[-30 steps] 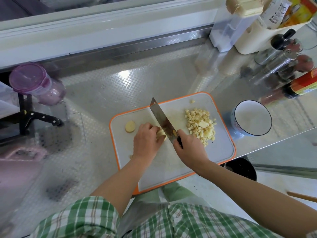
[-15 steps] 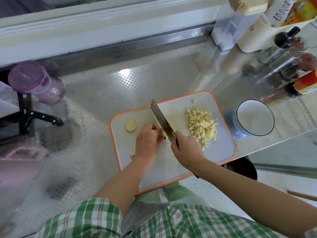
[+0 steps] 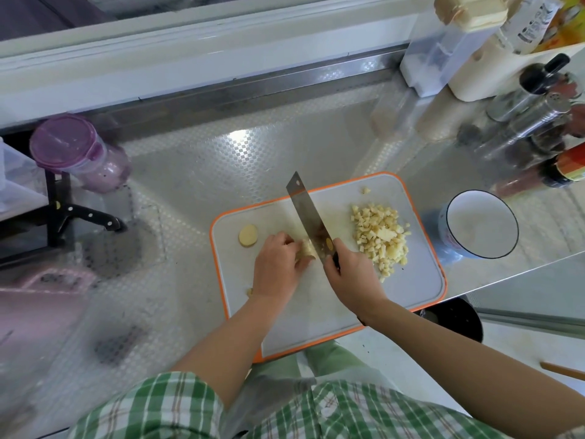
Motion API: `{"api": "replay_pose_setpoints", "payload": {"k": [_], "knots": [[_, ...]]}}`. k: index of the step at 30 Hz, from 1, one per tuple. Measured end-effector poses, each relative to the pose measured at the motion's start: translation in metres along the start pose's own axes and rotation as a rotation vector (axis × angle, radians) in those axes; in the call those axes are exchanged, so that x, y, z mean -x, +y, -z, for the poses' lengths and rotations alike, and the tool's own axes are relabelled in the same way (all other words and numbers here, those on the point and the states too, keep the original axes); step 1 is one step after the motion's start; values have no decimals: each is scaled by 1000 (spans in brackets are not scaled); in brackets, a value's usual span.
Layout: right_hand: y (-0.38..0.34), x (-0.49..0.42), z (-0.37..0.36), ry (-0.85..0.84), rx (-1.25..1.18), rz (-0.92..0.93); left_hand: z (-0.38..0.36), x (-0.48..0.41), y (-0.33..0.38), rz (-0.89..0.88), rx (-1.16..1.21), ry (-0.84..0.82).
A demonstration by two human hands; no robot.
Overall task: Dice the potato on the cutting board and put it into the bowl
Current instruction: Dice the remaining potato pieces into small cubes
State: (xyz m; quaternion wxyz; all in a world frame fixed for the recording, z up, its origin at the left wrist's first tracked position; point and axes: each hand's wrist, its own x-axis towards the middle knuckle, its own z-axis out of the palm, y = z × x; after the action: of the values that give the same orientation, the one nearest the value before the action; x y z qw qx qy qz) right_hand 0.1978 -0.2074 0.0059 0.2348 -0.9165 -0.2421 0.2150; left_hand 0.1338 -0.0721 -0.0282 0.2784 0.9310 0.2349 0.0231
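Note:
An orange-rimmed white cutting board (image 3: 421,280) lies on the steel counter. My left hand (image 3: 277,266) curls its fingers over a small piece of potato (image 3: 306,248) near the board's middle. My right hand (image 3: 353,277) grips the black handle of a cleaver (image 3: 305,213), whose blade stands edge-down right beside that piece. A heap of potato dice (image 3: 380,237) sits on the board's right half. One round potato slice (image 3: 248,235) lies at the left. A white bowl (image 3: 481,223) with a dark rim stands right of the board.
Bottles and shakers (image 3: 535,115) crowd the back right corner. A purple-lidded jar (image 3: 79,153) and a black-handled knife (image 3: 88,217) are at the left. A dark bin (image 3: 456,318) sits below the counter edge, which runs close under the board's near side.
The cleaver has stayed by the potato piece with only small chopping shifts. My left hand still holds the piece in the same spot.

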Motion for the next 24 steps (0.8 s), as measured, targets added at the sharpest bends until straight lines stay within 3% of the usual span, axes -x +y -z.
{"api": "replay_pose_setpoints", "payload": {"k": [24], "knots": [[-3,5,-18,-91,174,8,0,1,-7,-9,-10,-24]]}}
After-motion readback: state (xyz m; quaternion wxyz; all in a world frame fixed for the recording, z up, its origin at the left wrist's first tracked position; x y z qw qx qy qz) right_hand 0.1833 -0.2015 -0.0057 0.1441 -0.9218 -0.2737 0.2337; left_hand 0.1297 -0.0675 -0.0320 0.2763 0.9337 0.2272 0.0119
